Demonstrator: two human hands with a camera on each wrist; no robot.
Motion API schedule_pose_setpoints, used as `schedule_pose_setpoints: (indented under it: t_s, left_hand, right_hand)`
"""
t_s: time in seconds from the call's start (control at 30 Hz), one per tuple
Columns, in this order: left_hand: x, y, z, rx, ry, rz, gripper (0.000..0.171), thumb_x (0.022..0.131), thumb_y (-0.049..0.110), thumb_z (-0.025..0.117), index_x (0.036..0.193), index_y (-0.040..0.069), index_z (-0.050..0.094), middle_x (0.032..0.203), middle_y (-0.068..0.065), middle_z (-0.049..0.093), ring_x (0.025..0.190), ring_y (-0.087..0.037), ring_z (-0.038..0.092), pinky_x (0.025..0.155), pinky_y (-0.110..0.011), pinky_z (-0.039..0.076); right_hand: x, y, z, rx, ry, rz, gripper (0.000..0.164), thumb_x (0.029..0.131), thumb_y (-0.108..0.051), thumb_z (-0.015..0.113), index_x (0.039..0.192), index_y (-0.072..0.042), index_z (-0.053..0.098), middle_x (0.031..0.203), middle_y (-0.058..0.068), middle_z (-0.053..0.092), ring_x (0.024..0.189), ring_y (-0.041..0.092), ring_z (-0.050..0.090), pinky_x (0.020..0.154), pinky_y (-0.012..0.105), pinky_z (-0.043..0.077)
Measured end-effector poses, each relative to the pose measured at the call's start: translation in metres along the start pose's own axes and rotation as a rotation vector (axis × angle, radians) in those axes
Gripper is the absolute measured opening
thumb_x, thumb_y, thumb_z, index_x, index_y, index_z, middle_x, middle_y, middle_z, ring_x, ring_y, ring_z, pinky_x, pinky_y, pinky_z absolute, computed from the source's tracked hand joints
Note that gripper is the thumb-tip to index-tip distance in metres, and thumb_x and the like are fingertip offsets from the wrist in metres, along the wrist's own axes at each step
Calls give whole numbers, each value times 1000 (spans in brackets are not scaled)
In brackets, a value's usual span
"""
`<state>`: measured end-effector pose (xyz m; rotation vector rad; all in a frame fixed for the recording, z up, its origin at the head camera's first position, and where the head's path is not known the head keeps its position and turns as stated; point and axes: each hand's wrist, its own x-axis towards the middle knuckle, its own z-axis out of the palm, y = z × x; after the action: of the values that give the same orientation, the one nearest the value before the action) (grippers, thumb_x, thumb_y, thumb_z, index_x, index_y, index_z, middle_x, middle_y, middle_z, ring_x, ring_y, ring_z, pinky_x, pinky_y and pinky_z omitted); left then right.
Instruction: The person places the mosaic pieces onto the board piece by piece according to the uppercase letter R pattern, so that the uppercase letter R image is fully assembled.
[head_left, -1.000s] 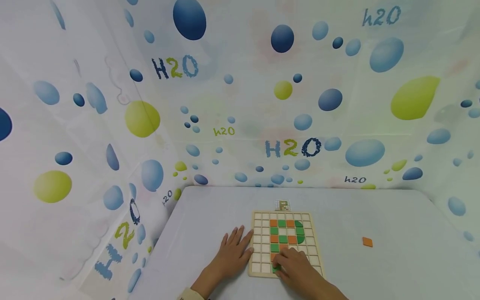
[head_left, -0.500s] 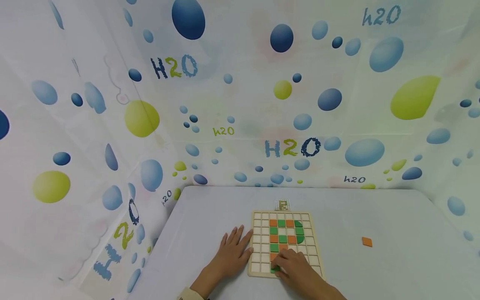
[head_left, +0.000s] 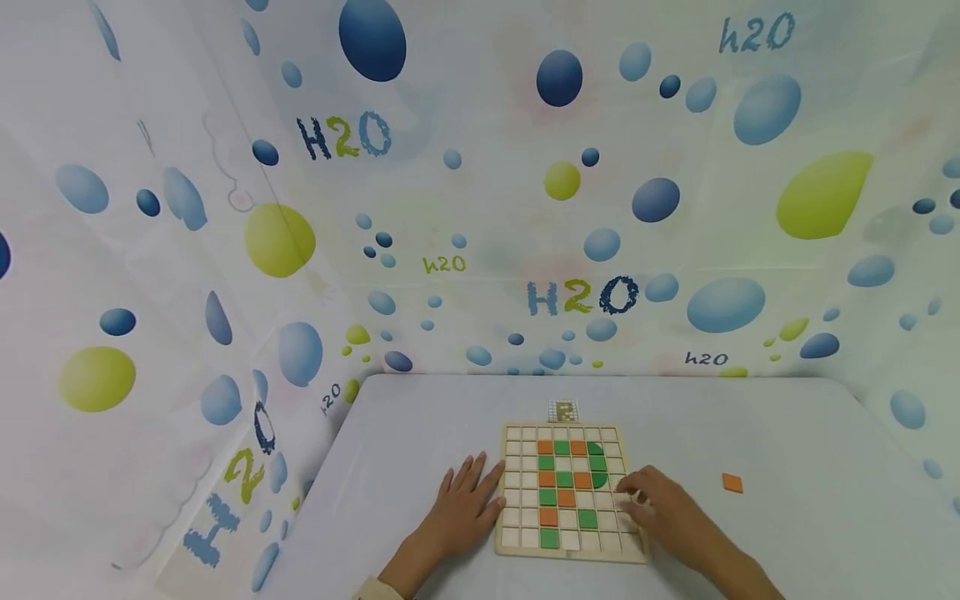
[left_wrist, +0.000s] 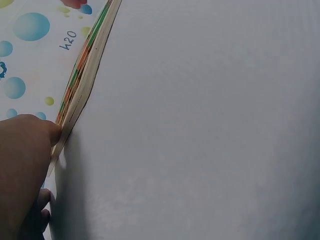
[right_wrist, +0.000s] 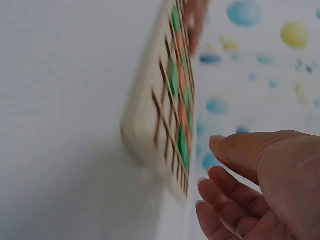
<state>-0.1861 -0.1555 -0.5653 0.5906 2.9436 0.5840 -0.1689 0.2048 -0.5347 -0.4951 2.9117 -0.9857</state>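
A wooden grid board (head_left: 513, 517) lies on the table with orange and green tiles set in its cells in an R-like pattern. Near its front edge sits a green square tile (head_left: 550, 538), and another green tile (head_left: 587, 519) lies up and right of it. My left hand (head_left: 463, 512) rests spread beside the board, its thumb and fingertip at the left edge. Above the board's right edge is my right hand (head_left: 662, 510), fingers loosely bent and nothing held, as the right wrist view also shows. A loose orange tile (head_left: 732, 483) lies right of that hand.
Behind the board is a small card (head_left: 563, 411) with a gridded R pattern. The table (head_left: 420, 425) has a white cover. A white sheet (head_left: 495, 200) with blue and green drops hangs behind and at the sides.
My right hand has left the green tile at the board's front and moved right to the board's right edge. The tiles it covered are now visible. My left hand stays in place.
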Motion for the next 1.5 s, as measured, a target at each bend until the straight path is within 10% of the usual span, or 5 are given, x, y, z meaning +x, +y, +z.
schedule_pose_setpoints:
  t_s: [0.23,0.47,0.67,1.5]
  left_hand:
    - [-1,0,-1,0,0,5,61,112,50,41,166,24,36,173,-16,27,161,-42,22,123,-71,18]
    - [-2,2,-6,-17,-9,9,60,112,48,42,166,23,36,173,-17,26,161,-43,21,123,-72,17]
    - [-3,3,-6,-21,-22,2,61,112,50,41,167,24,35,174,-15,26,161,-41,21,124,-71,17]
    - [-1,2,-4,-20,-20,-23,61,111,50,43,167,25,35,175,-13,25,162,-39,19,125,-70,15]
  right_hand:
    - [-8,61,-56,-3,181,117,33,95,-12,78,125,1,68,119,18,66,102,30,67,82,39,60]
    - [-18,104,-86,46,21,297,58,102,-29,70,141,10,52,134,38,52,119,53,58,89,57,57]
    - [-19,126,-81,50,-88,304,49,95,-16,77,129,14,59,123,29,65,116,48,62,97,60,53]
    - [-25,118,-57,-32,127,153,26,98,-11,74,117,5,68,110,15,64,101,28,64,81,31,56]
